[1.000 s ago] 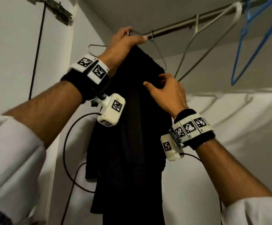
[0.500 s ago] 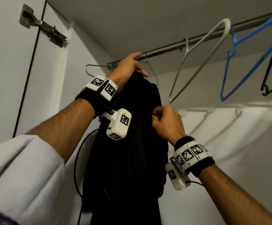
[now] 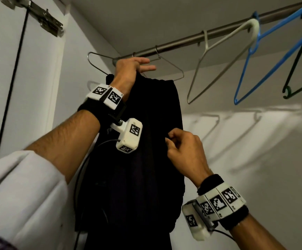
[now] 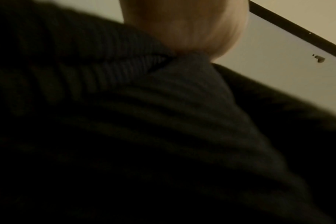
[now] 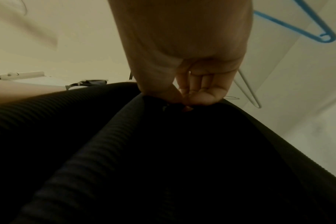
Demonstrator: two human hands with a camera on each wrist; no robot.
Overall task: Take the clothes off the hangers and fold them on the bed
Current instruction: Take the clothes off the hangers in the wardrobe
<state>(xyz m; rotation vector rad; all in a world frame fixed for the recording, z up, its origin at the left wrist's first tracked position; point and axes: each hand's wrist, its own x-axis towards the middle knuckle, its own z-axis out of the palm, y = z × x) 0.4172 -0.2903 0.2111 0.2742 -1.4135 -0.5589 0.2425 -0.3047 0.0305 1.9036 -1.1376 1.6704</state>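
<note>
A black ribbed garment hangs from a thin wire hanger under the wardrobe rail. My left hand is at the very top of the garment beside the hanger's neck and holds the bunched fabric there. Two of its fingers stretch out to the right and its thumb is hidden. The left wrist view shows only my palm against the ribbed collar. Lower down, my right hand pinches the garment's right front edge between thumb and fingers, with the dark cloth below.
Bare hangers hang further right on the rail: a white one, a blue one and a dark green one. The wardrobe's side wall and a door hinge are close on the left. The back wall is right behind the garment.
My left hand has come down from the rail to just below it, still at the garment's top. My right hand slid down the fabric's edge and closed into a pinch.
</note>
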